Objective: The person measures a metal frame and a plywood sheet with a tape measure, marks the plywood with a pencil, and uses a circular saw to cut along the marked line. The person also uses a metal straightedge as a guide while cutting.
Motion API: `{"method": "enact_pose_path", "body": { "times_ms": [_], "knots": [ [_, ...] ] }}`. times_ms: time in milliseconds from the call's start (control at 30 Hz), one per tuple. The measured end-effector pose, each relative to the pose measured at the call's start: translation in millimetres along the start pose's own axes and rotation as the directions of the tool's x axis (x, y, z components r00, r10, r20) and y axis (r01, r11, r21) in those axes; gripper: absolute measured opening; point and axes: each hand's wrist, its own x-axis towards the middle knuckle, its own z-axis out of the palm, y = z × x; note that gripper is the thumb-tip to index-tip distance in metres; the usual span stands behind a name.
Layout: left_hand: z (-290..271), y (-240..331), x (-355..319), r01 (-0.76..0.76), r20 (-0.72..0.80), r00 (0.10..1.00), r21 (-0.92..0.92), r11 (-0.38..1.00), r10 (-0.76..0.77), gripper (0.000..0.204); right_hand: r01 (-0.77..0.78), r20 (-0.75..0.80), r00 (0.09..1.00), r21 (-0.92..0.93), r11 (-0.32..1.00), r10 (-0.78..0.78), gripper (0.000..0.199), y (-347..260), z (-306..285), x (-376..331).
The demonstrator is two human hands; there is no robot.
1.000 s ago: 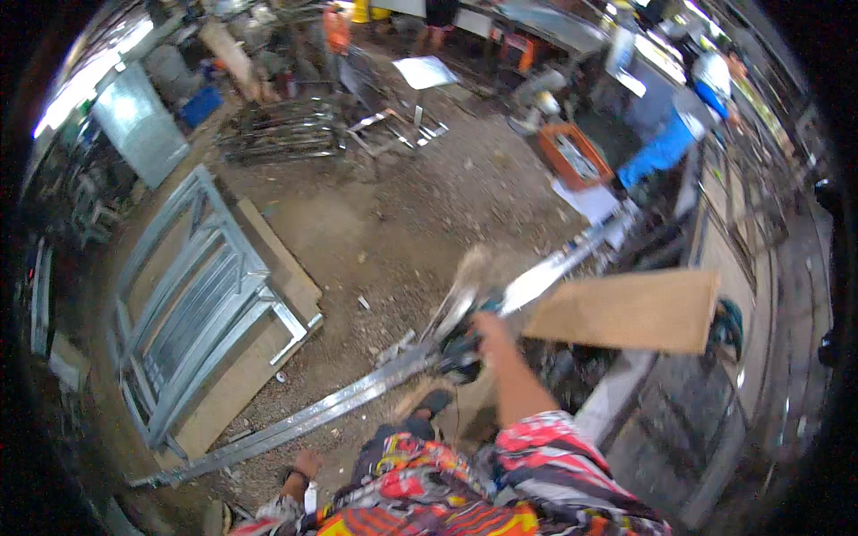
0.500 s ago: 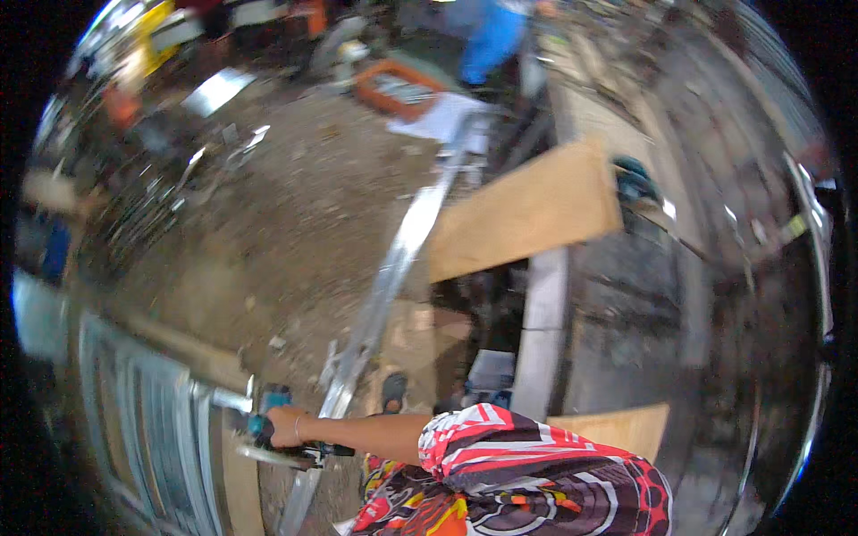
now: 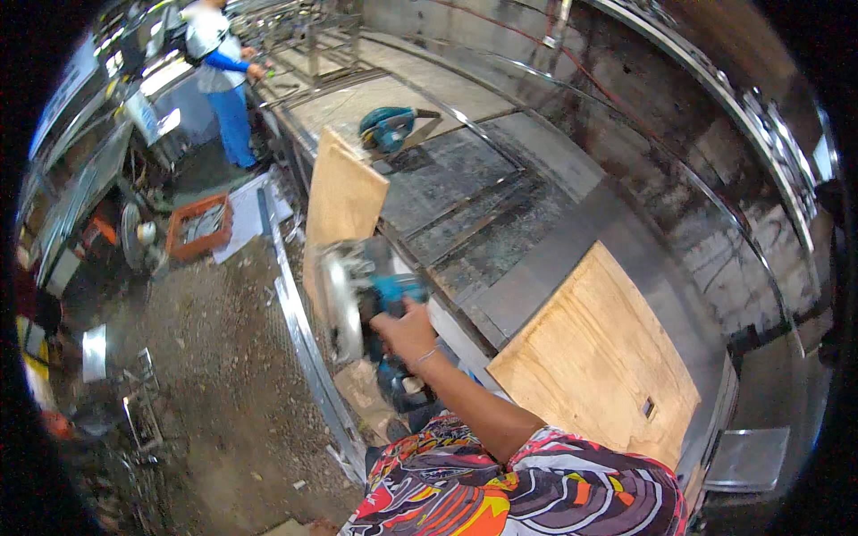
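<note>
A teal and black circular saw [image 3: 399,286] with a silver blade guard is gripped by my right hand [image 3: 409,332], its fingers wrapped round the handle. The saw is blurred by motion. It hangs at the near edge of the worktable, in front of a tilted plywood piece [image 3: 347,192]; whether they touch I cannot tell. Right of my forearm lies a larger plywood panel [image 3: 594,357] with a small square hole. My left hand is out of sight.
Another teal power tool [image 3: 386,130] rests on the dark worktable [image 3: 554,268]. Long metal profiles [image 3: 308,366] lie along the ground on the left. An orange crate [image 3: 198,225] holds metal pieces. A person [image 3: 223,80] in blue trousers stands at the table's far end.
My right hand has carried the saw from beside the metal frames at the lower left to the table's edge. The view has turned right, bringing the table and larger plywood panel into fuller view.
</note>
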Motion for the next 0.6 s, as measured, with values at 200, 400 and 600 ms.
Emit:
{"method": "enact_pose_path", "body": {
  "times_ms": [200,400,600],
  "knots": [
    [-31,134,76,-0.213,0.073,0.976,0.077,0.974,0.207,0.046,0.073,-0.402,0.899,0.531,0.844,0.175,0.014,-29,-118,91],
    [-12,232,108,-0.309,0.214,0.941,0.237,0.921,0.260,0.045,0.238,-0.598,0.766,0.606,0.759,0.238,0.016,29,-201,145],
    [18,304,148,-0.377,0.339,0.909,0.424,0.823,0.241,0.045,0.290,-0.661,0.691,0.622,0.728,0.290,0.019,61,-233,180]
  ]
}}
